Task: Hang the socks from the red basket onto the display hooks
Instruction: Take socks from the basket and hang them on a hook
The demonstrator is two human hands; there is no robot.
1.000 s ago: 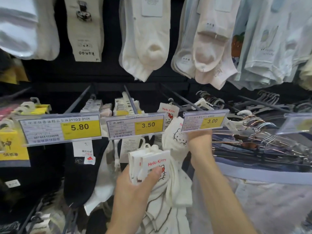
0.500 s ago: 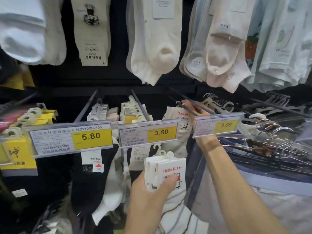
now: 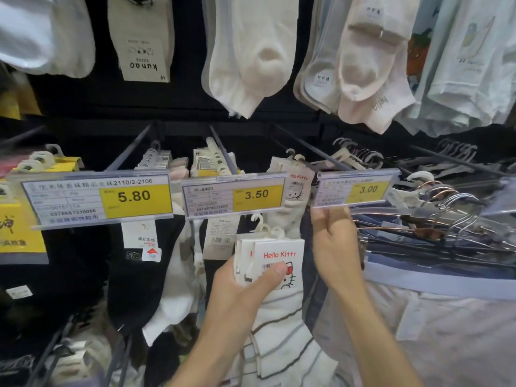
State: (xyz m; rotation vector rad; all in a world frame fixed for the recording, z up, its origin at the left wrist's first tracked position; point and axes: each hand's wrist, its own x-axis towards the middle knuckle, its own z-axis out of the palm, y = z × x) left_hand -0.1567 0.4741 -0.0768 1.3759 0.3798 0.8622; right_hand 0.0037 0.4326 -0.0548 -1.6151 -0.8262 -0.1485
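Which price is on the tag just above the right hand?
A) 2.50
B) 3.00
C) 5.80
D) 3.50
B: the right hand reaches up to the lower edge of the tag, whose yellow field reads 3.00.

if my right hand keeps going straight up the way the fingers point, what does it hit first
Probably the 3.00 price tag: the right hand has its fingertips just under the tag's lower edge, perhaps touching already. Depth is hard to judge.
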